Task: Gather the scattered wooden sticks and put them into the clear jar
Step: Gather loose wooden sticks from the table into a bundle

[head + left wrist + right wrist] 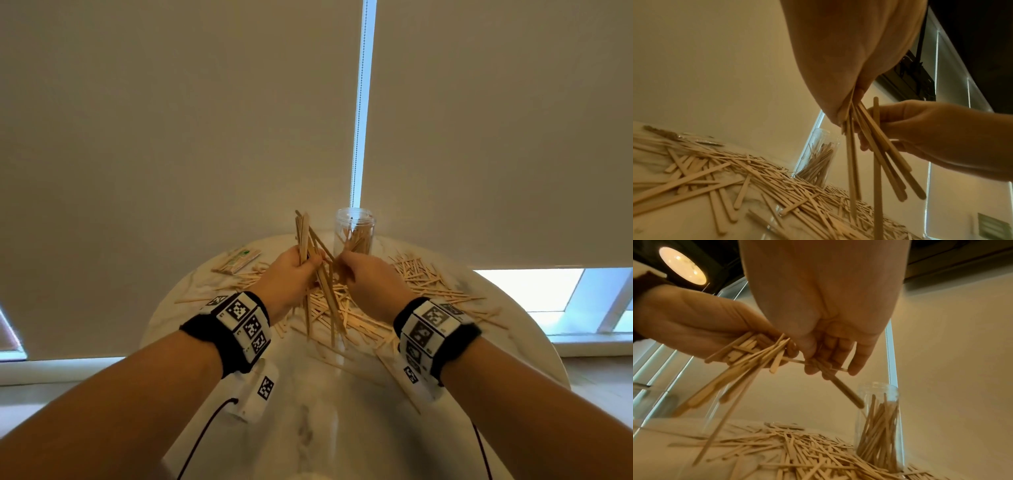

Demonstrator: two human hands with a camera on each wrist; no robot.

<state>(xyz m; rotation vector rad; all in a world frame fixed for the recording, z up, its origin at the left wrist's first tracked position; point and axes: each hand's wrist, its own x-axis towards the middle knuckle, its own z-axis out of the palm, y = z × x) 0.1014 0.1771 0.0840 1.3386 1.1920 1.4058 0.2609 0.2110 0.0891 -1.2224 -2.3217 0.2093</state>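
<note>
While some sticks [878, 426] sit in the jar [355, 229], lots lie on the desk [359, 411]; left hand [291, 277] grips a bunch [310, 260], right hand [368, 279] pinches a few.

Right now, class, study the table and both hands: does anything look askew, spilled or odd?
Yes. Pale wooden sticks lie spilled in a crisscross heap over the round marbled table, around the upright clear plastic jar. The left hand grips a splayed, uneven bundle; the right hand pinches a stick.
</note>
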